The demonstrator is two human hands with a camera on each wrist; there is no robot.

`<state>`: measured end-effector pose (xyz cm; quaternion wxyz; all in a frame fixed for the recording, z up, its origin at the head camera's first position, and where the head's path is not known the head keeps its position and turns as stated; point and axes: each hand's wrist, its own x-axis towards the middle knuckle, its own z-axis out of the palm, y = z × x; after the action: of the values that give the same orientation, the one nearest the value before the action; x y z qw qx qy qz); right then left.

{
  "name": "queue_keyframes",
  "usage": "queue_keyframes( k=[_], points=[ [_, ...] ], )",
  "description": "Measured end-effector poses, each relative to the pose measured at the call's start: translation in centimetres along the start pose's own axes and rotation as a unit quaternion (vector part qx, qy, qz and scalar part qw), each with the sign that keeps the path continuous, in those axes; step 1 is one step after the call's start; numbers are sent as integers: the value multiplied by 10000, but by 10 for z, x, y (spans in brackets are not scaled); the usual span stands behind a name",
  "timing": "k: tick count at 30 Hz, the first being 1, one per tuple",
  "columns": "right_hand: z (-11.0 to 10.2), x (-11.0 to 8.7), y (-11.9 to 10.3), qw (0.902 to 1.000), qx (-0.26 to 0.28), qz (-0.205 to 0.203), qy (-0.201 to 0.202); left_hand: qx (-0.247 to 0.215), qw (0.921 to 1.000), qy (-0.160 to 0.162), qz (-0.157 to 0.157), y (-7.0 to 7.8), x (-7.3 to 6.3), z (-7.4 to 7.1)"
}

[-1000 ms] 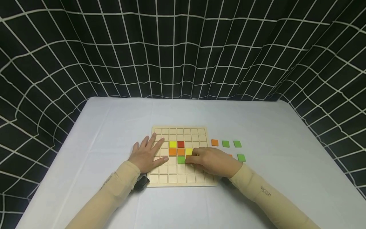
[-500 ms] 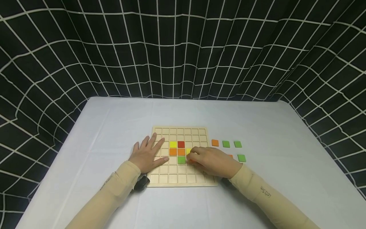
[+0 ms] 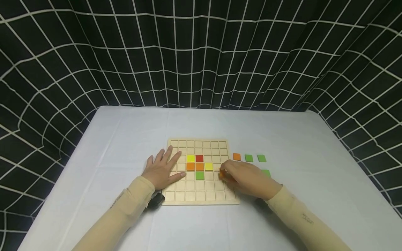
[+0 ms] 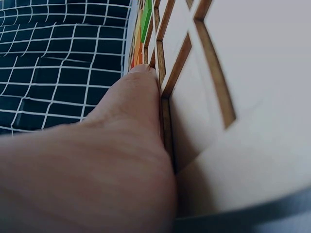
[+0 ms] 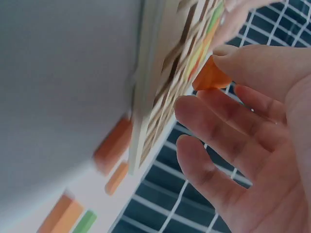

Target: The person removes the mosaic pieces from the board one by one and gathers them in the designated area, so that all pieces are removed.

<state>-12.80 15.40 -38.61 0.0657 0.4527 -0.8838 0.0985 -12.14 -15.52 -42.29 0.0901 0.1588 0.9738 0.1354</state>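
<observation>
Here's the right hand (image 3: 246, 176), thumb and finger pinching an orange tile (image 3: 221, 173) over the right-hand part of the wooden board (image 3: 185, 198). From the head camera the tile is a mere sliver at the fingertips; the right wrist view gives us much more, its orange face tipped at a slant under the thumb (image 5: 257, 58), the other fingers loosely bent behind. Whether its lower edge touches the board, I can't quite tell from these angles.

Across to the left hand (image 3: 158, 174): laid flat, fingers spread, grasping nothing, over the board's left side. The left wrist view is down at board level, showing the left thumb (image 4: 141, 80) along the grooves.

Out on the grid, top row: a yellow tile (image 3: 190, 158) beside a red tile (image 3: 199, 158). Below them, two orange squares (image 3: 195, 166) and a yellow square (image 3: 208, 166), with a green tile (image 3: 199, 175) under the second orange.

Off the board's right edge, the head view picks out one loose orange piece (image 3: 237, 157) and three green pieces (image 3: 261, 158), one partly behind the hand. The right wrist camera, blurred there, catches three orange pieces on the white table (image 3: 282, 132). Beyond hangs the black checked curtain (image 3: 201, 59).
</observation>
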Motion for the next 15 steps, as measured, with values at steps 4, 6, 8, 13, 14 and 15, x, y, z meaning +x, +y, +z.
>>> queue_keyframes(
  k=[4,6,8,13,14,15],
  points=[
    [-5,-18,8,9992,-106,-151,363,59,10000,21,2,-2,1,2],
    [-7,-27,10,9989,-168,-156,399,59,10000,7,-10,-2,1,2],
    [-9,-35,11,9990,-210,-105,374,54,10000,-7,-21,-2,1,1],
    [-9,-52,12,9985,-295,-70,453,26,9999,-104,-33,-1,2,0],
    [-9,-55,12,9985,-275,-81,470,25,9999,-119,-41,-1,2,0],
    [-9,-57,12,9985,-231,-91,484,24,9999,-122,-42,-1,1,0]
  ],
)
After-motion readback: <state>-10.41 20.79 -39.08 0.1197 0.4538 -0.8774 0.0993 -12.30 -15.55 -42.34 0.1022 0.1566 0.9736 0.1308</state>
